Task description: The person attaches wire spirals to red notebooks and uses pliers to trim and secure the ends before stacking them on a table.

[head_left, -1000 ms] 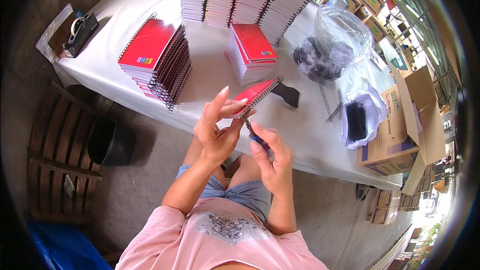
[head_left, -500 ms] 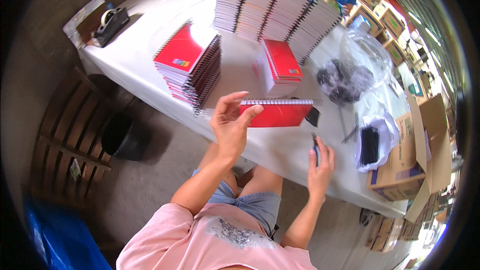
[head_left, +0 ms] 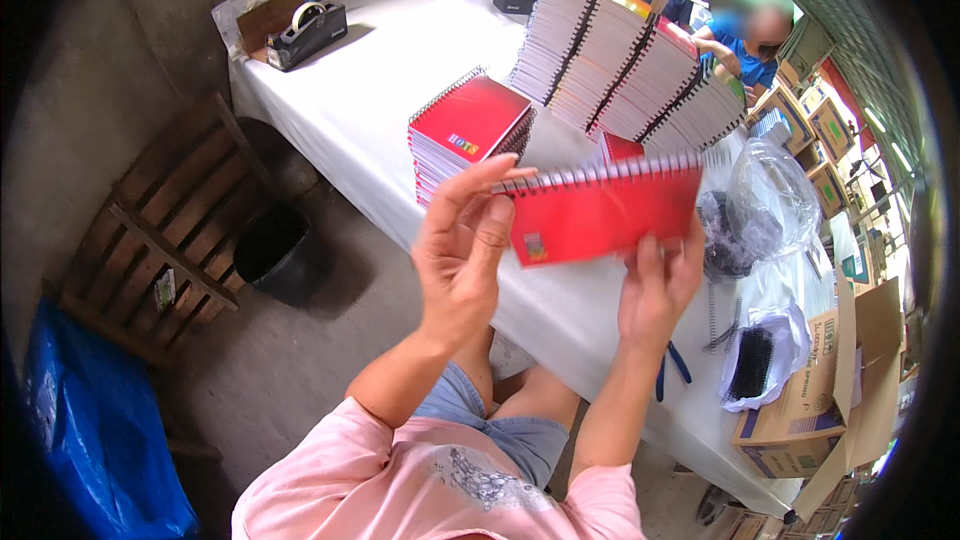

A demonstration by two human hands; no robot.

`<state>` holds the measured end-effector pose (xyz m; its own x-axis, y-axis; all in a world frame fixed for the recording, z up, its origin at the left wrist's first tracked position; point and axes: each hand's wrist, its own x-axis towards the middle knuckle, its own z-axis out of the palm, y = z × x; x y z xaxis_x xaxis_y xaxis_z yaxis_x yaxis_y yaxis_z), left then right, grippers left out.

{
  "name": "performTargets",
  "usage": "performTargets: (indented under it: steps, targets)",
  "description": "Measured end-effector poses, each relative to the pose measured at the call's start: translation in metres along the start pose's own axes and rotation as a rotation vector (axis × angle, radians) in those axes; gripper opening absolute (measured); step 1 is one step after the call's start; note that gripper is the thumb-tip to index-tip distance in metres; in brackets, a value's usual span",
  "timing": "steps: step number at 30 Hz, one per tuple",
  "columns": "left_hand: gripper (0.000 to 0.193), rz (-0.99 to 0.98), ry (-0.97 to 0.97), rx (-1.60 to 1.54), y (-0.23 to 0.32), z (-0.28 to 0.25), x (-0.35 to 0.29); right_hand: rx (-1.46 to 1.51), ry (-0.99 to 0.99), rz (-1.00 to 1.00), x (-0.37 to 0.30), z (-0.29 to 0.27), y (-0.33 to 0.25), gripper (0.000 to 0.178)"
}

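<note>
A red spiral notebook [head_left: 600,212] is held up over the table's near edge, its coil along the top. My left hand [head_left: 462,250] pinches the coil's left end between thumb and fingers. Closed on the right end of the cover is my right hand [head_left: 662,285]. Blue-handled pliers [head_left: 677,364] lie on the table beside my right wrist, their head hidden by it. Beyond my left hand stands a stack of red spiral notebooks [head_left: 465,125]. Another red notebook pile [head_left: 620,147] shows only in part behind the held one.
Tall rows of bound books [head_left: 600,65] stand at the back. To the right are a clear plastic bag [head_left: 775,195], black coils in a white wrapper [head_left: 752,362] and an open carton [head_left: 800,430]. A tape dispenser [head_left: 310,35] sits far left; a black bin [head_left: 272,252] stands below. People work beyond.
My right hand has let go of the pliers and taken the notebook's right end. The notebook has come up closer. The view has shifted, so the table sits further right.
</note>
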<state>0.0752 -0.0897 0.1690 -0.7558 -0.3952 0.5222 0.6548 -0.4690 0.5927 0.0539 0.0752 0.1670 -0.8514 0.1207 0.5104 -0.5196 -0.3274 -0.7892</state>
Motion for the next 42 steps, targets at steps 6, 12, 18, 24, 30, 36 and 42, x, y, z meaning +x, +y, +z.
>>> performTargets:
  steps: [6, 12, 18, 24, 30, 36, 42]
  targets:
    - [0.047, 0.281, -0.042, 0.633, 0.028, -0.043, 0.048, 0.354, 0.060, 0.002, 0.106, 0.053, 0.010, 0.041]
    - [0.049, -0.006, 0.107, 0.565, -0.005, -0.091, 0.066, -1.087, -0.734, -0.449, 0.155, 0.121, 0.002, 0.047]
    - [0.055, -0.141, 0.010, 0.478, -0.034, -0.100, 0.067, -0.988, -1.236, -0.622, 0.150, 0.159, 0.064, 0.054]
    - [0.057, -0.051, -0.055, 0.574, -0.048, -0.103, 0.066, -0.617, -0.458, -0.587, 0.159, 0.098, 0.079, 0.041]
    - [0.056, 0.029, -0.139, 0.545, -0.064, -0.111, 0.076, -0.373, -0.187, 0.047, 0.144, 0.055, 0.137, 0.052]
    - [0.057, 0.004, -0.097, 0.368, -0.070, -0.111, 0.078, -0.246, -0.104, 0.213, 0.135, 0.089, 0.145, 0.061]
    - [0.061, -0.013, -0.154, 0.462, -0.070, -0.117, 0.080, -0.378, -0.064, 0.162, 0.134, 0.086, 0.150, 0.061]
